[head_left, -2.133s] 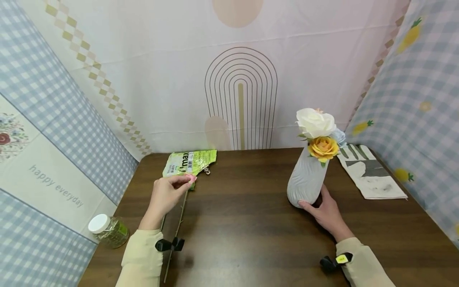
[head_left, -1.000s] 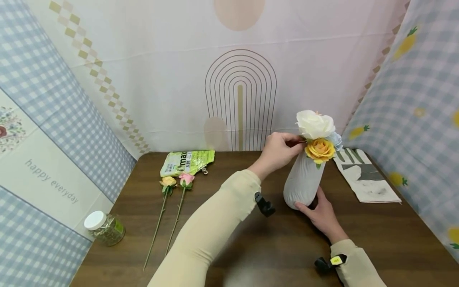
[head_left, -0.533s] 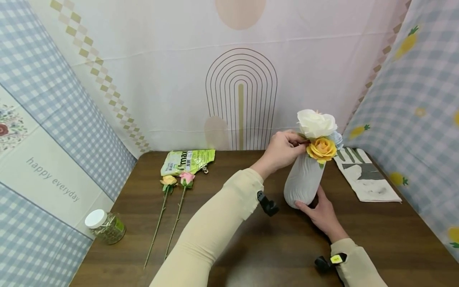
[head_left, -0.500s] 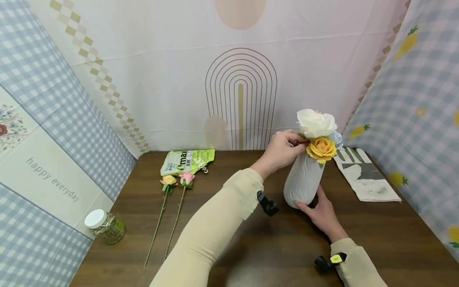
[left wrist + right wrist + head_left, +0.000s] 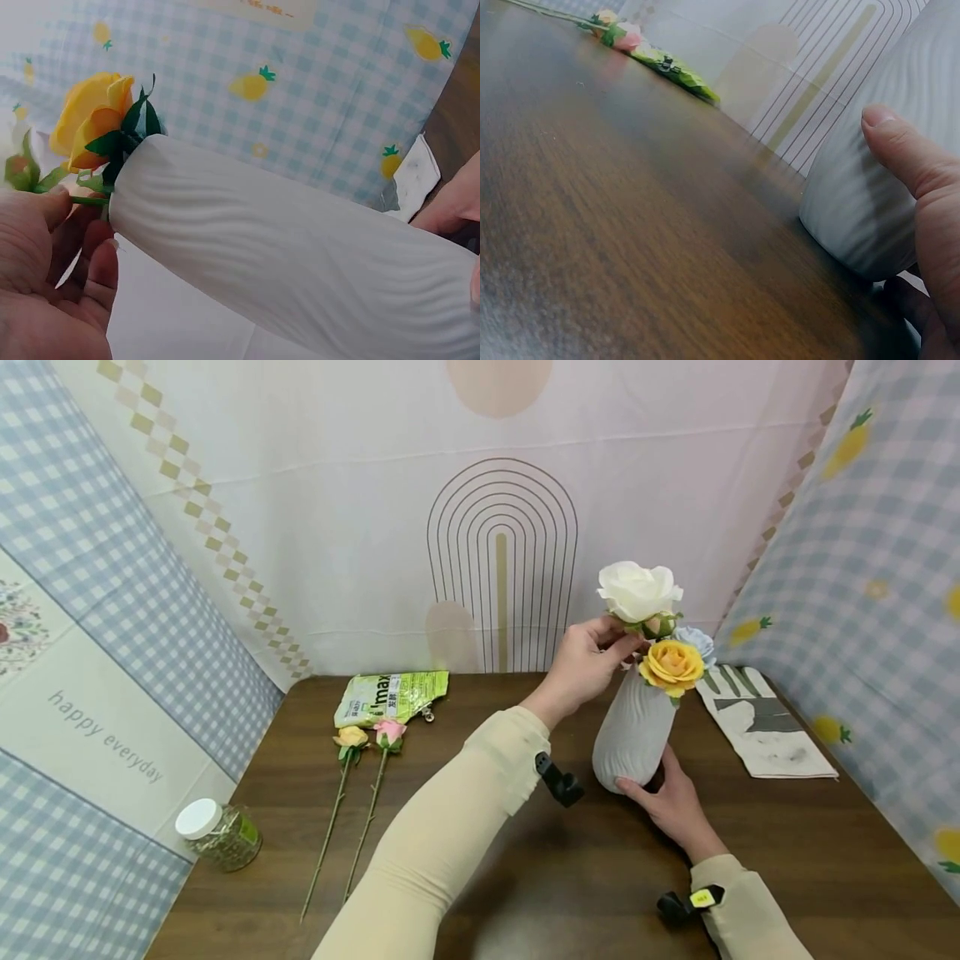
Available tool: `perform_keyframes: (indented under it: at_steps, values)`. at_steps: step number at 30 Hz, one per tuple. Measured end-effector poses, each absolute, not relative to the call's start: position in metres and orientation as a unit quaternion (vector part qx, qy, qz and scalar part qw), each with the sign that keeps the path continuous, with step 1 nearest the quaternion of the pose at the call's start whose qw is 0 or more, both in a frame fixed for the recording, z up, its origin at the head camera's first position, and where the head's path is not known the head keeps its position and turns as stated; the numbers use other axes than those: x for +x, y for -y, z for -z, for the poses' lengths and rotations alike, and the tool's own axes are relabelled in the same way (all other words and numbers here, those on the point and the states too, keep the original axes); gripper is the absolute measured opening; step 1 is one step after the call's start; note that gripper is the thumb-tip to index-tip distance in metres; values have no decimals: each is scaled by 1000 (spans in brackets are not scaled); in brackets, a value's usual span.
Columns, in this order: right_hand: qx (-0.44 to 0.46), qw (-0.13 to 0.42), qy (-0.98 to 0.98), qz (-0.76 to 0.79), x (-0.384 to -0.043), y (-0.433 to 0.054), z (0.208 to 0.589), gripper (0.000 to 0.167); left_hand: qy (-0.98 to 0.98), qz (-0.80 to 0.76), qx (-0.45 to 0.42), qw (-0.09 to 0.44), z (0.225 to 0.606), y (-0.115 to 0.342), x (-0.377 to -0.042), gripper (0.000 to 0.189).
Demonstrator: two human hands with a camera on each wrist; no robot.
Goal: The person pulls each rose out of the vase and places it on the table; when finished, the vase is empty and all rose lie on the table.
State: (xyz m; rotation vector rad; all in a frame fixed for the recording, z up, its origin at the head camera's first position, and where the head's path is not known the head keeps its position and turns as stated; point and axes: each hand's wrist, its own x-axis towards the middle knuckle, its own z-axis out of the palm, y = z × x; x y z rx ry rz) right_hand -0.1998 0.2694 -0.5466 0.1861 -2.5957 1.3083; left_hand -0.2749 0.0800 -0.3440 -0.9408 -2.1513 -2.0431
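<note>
A white ribbed vase (image 5: 634, 737) stands on the table at the right. My left hand (image 5: 583, 667) pinches the green stem (image 5: 90, 200) of a white rose (image 5: 639, 590) at the vase's mouth; the bloom sits higher than the other flowers. Beside it in the vase are a yellow rose (image 5: 672, 667) and a light blue flower (image 5: 695, 644). A small peach-toned bud (image 5: 660, 625) shows just under the white bloom. Low down, my right hand (image 5: 678, 807) grips the vase near its base, thumb against the front, as the right wrist view also shows. The lower stems are hidden inside the vase.
On the left lie a pale yellow rose (image 5: 350, 739) and a pink rose (image 5: 389, 735) with long stems. Behind them is a green and white packet (image 5: 382, 697). A white-lidded jar (image 5: 225, 839) stands at the left edge, a printed cloth (image 5: 772, 731) at the right.
My left hand left the pink rose at left and crossed to the vase, where it took the white rose's stem. The white rose has since risen and shifted slightly left. My right hand stays on the vase.
</note>
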Motion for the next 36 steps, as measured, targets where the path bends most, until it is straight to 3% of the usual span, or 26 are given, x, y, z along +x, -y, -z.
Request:
perform_keyframes:
  at_steps: [16,36]
  values:
    - [52,94,885,-454,-198,-265,543,92,704,652,-279,-26,343,-75,-272,26]
    - [46,98,886,-451,-197,-268,548,94,607,753,-243,73,320,-87,-263,23]
